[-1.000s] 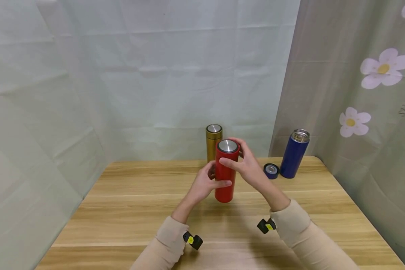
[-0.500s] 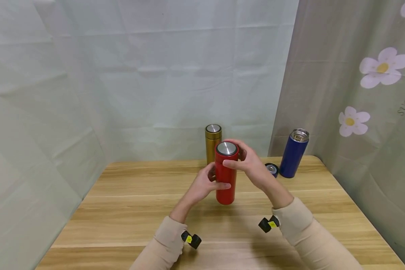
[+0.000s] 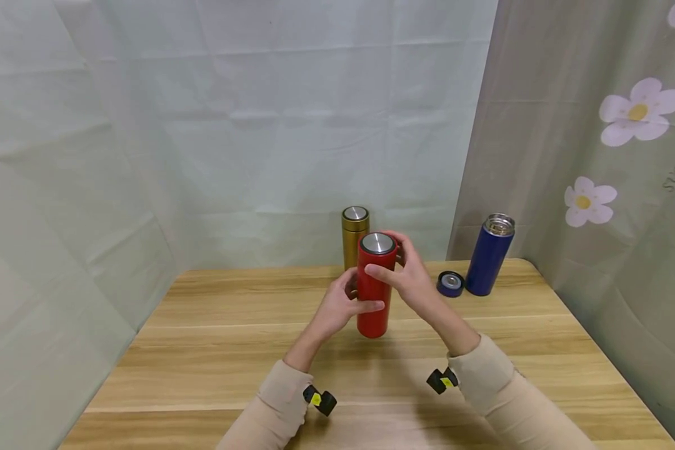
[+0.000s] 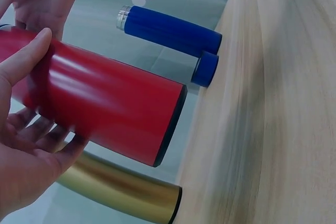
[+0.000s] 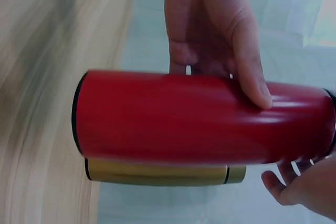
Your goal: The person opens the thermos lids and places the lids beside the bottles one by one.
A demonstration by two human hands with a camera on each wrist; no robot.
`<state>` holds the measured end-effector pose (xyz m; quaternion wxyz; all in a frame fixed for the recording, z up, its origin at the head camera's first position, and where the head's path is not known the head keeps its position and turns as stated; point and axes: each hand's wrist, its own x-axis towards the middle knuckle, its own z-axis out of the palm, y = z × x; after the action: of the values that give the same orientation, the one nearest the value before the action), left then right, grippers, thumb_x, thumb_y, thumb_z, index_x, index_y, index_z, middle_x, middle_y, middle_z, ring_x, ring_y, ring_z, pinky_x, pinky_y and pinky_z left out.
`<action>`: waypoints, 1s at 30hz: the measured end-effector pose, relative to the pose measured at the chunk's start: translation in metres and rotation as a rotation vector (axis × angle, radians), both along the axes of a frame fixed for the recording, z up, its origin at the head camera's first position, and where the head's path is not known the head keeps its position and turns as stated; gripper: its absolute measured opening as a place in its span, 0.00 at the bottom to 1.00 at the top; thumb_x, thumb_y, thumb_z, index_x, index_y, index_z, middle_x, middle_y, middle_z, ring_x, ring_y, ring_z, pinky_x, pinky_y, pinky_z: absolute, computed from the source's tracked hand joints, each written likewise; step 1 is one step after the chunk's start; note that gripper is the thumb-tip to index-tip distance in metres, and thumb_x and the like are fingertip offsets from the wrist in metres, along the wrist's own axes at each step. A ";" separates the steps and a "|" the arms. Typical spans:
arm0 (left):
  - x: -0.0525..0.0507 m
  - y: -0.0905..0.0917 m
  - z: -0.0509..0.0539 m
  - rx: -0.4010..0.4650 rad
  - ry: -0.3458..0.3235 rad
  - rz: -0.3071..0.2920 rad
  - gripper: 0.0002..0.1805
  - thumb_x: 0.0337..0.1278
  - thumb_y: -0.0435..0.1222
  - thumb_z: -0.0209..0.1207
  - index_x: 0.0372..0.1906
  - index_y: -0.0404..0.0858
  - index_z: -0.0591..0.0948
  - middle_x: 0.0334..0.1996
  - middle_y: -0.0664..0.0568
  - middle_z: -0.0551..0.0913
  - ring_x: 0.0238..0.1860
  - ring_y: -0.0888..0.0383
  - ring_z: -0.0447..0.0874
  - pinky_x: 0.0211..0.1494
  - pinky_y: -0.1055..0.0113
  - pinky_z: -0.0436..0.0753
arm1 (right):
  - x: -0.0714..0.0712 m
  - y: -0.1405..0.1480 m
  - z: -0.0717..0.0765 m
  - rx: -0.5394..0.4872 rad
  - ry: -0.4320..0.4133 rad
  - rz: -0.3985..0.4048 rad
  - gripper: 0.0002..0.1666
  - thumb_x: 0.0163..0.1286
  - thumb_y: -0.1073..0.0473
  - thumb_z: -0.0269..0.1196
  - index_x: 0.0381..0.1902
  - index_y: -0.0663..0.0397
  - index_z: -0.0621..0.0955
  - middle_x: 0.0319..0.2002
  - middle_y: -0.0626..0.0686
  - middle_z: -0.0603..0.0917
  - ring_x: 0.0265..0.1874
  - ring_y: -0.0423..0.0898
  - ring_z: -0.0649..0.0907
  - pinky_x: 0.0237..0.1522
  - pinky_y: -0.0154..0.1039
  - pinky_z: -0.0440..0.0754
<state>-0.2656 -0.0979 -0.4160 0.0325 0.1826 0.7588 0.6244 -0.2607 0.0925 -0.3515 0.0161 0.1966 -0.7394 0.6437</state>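
A red thermos [image 3: 373, 289] with a brushed steel disc on top hangs upright, slightly tilted, above the wooden table. My left hand [image 3: 337, 305] grips it around the middle, thumb across the front. Higher up, my right hand [image 3: 417, 282] holds the top end, its thumb on the front and fingers behind. In the left wrist view the black-edged base of the red thermos [image 4: 121, 103] is off the tabletop. A gold thermos [image 3: 353, 240] with its lid on stands behind it, partly hidden. The right wrist view shows only part of my right hand [image 5: 310, 187].
An uncapped blue thermos [image 3: 488, 259] with a bare steel mouth stands at the back right. Its blue lid [image 3: 450, 283] lies beside it on the wooden table [image 3: 230, 350], inner side up. Pale cloth hangs behind; a flowered curtain [image 3: 579, 262] hangs on the right.
The right hand and forearm shifted right, then back left around the thermos top. The red thermos dipped slightly and rose again. The left hand barely moved.
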 end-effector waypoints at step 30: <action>0.001 0.000 0.002 0.009 0.004 -0.026 0.38 0.59 0.42 0.74 0.73 0.47 0.72 0.63 0.51 0.81 0.64 0.47 0.79 0.67 0.46 0.79 | -0.002 0.005 0.002 -0.008 -0.002 0.056 0.45 0.70 0.49 0.68 0.79 0.43 0.62 0.72 0.55 0.71 0.72 0.59 0.69 0.67 0.69 0.71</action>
<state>-0.2648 -0.0977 -0.4144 0.0383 0.1937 0.7537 0.6269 -0.2631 0.0972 -0.3494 -0.0019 0.2165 -0.7310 0.6471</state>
